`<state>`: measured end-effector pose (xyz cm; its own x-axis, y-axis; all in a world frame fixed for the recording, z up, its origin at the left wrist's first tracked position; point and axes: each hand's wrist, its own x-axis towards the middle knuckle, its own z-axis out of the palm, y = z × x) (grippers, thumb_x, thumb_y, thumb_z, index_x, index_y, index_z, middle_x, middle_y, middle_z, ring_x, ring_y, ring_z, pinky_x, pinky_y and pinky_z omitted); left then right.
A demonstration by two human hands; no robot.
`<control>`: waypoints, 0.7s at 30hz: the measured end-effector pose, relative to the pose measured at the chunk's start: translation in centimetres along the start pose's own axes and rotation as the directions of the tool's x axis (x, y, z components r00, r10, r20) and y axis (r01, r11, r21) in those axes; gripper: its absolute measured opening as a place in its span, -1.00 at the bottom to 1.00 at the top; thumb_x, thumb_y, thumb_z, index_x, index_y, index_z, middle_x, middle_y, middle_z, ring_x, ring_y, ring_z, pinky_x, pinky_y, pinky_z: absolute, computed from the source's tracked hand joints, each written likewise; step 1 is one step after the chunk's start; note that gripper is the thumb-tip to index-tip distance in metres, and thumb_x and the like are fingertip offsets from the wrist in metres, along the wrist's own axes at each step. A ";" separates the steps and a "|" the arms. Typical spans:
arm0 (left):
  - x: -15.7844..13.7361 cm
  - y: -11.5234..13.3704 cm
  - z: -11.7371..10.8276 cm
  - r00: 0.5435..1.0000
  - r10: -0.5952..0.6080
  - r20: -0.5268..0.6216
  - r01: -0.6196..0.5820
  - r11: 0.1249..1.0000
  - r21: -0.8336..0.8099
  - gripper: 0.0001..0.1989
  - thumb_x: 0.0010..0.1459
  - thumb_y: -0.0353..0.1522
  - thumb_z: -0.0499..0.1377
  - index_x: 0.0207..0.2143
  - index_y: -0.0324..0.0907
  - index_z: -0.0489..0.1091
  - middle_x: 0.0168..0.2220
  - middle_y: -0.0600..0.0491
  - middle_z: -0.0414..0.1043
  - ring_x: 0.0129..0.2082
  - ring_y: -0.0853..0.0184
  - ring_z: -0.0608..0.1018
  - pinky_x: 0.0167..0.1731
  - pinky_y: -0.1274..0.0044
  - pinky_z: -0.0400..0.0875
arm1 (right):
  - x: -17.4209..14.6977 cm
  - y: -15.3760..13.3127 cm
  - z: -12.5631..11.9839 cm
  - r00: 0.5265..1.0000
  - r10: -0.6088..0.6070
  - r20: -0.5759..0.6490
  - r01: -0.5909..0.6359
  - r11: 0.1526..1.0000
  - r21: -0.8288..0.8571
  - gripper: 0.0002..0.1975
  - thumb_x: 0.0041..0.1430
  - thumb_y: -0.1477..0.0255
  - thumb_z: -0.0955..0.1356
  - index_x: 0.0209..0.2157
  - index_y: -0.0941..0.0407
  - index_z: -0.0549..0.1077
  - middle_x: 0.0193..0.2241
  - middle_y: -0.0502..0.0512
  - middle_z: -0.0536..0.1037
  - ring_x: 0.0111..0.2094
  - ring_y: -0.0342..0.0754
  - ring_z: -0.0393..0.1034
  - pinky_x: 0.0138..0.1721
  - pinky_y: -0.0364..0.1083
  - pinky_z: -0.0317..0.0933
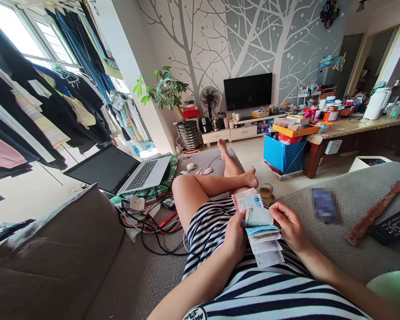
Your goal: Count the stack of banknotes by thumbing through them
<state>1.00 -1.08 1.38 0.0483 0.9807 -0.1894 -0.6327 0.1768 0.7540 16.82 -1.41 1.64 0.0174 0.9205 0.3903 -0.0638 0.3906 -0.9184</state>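
Observation:
Over my lap my left hand (235, 236) is closed on a fanned stack of paper slips (263, 233), its thumb pressing on their left edge. White, pale blue and pink slips with print on them show in the stack; the print is too small to read. My right hand (289, 226) pinches the right edge of the upper white slip (259, 216), thumb and fingers together. Several white slips (270, 258) hang lower, towards my belly. Beneath the stack is the striped cloth (206, 224) of my clothes.
At left, an open laptop (146, 173) sits beside tangled cables (156, 226) on the grey sofa (143, 275). To the right lie a brown stick-like massager (380, 209), a black remote (394, 226) and a blurred dark blue item (324, 206). A green round object (395, 289) is near my right forearm.

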 end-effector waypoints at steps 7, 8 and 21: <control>-0.1 0.0 0.1 1.000 0.007 -0.013 -0.007 1.000 0.025 -0.58 -0.18 -0.18 0.46 -0.30 -0.28 0.64 -0.30 -0.07 0.69 -0.23 0.12 0.66 -0.13 0.40 0.52 | -0.2 0.1 -0.2 0.999 -0.035 0.040 0.034 0.999 0.025 -0.50 0.25 -0.06 0.42 -0.50 0.05 0.41 -0.57 -0.07 0.26 -0.50 -0.07 0.12 -0.47 -0.10 0.06; -0.1 0.0 0.0 1.000 0.005 -0.011 -0.004 1.000 0.030 -0.59 -0.18 -0.18 0.46 -0.30 -0.28 0.64 -0.30 -0.07 0.69 -0.21 0.10 0.67 -0.12 0.38 0.53 | -0.2 0.1 -0.2 0.998 -0.039 0.046 0.038 0.999 0.027 -0.50 0.25 -0.06 0.42 -0.50 0.05 0.41 -0.57 -0.07 0.26 -0.51 -0.08 0.11 -0.47 -0.10 0.06; -0.5 0.2 0.3 0.999 -0.022 0.045 0.023 1.000 -0.014 -0.62 -0.20 -0.24 0.48 -0.29 -0.25 0.63 -0.31 -0.10 0.70 -0.19 0.01 0.71 -0.09 0.28 0.57 | 0.0 0.7 -0.3 0.998 -0.032 0.055 0.027 0.996 0.083 -0.49 0.24 -0.05 0.45 -0.53 0.07 0.46 -0.56 0.00 0.44 -0.50 -0.08 0.22 -0.44 -0.09 0.10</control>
<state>1.07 -1.54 1.84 0.0970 0.9794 -0.1773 -0.6419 0.1977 0.7408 17.11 -1.18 0.99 -0.0359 0.9058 0.4221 -0.1460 0.4131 -0.8989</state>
